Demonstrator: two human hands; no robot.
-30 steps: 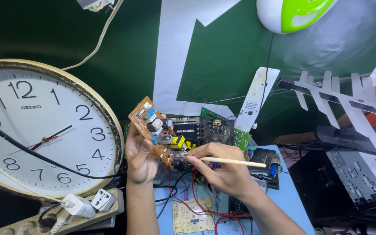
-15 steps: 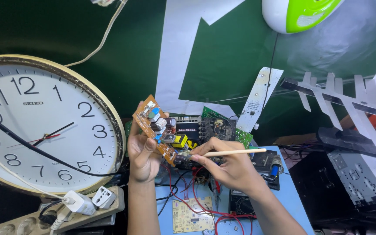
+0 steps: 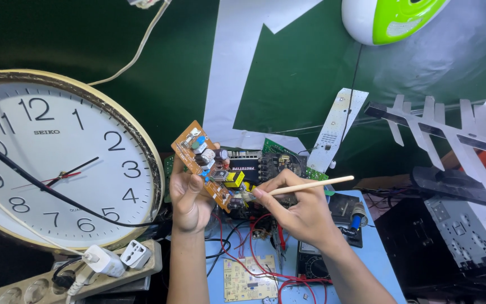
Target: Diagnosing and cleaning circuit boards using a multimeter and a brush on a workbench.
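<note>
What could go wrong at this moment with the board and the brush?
The left hand pinches only the lower edge of the orange circuit board, held in the air, so it might tilt or slip. The brush in the right hand could snag the tall parts or the red wires underneath.

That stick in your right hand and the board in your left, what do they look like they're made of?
Stick: pale tan, matt and slim, so probably wood or bamboo, held by the right hand.
Board: orange-brown, dull, likely phenolic paper circuit board carrying plastic and metal parts, held by the left hand.
</note>
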